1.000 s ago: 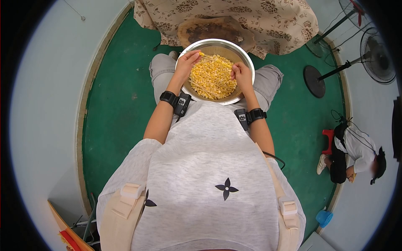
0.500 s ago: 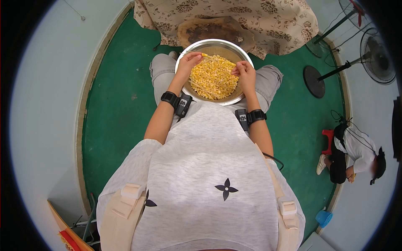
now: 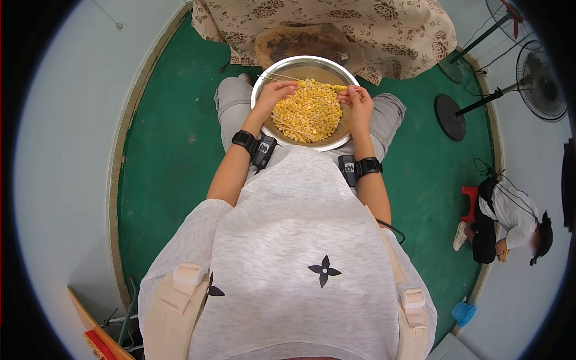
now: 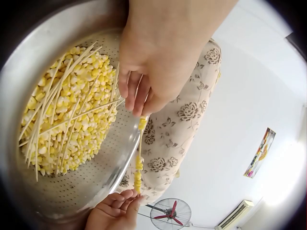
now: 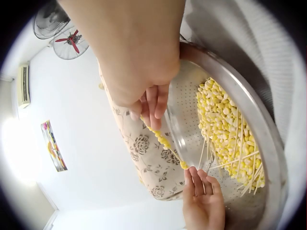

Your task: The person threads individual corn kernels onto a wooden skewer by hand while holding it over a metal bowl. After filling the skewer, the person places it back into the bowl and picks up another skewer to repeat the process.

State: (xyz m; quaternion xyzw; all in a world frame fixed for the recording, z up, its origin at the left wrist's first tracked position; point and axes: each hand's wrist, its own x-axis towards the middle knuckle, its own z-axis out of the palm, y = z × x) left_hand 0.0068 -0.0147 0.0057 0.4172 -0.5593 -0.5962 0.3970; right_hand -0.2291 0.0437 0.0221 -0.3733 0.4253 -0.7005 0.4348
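A thin stick threaded with yellow corn kernels point(image 4: 138, 175) spans between the two hands above a metal bowl point(image 3: 354, 78). My left hand point(image 3: 273, 98) pinches the stick at one end beside a kernel, seen at close range in the left wrist view point(image 4: 158, 62). The other end is pinched by my right hand point(image 3: 360, 108), whose fingertips touch the kernels there. Bare stick shows between the two groups of kernels. Loose corn kernels point(image 3: 309, 111) fill the bowl, and several bare sticks point(image 4: 57, 96) lie across them.
The bowl rests between grey-trousered legs point(image 3: 387, 120). Beyond it are a wooden slab point(image 3: 300, 45) and a flowered cloth point(image 3: 408, 36). Standing fans point(image 3: 453, 117) are at the right, and another person point(image 3: 510, 210) sits farther back by a blue container point(image 3: 464, 312).
My right hand has moved outward to the right and now holds the kernel-covered end of the stick. My left hand has shifted slightly right, and the stick shows stretched between them.
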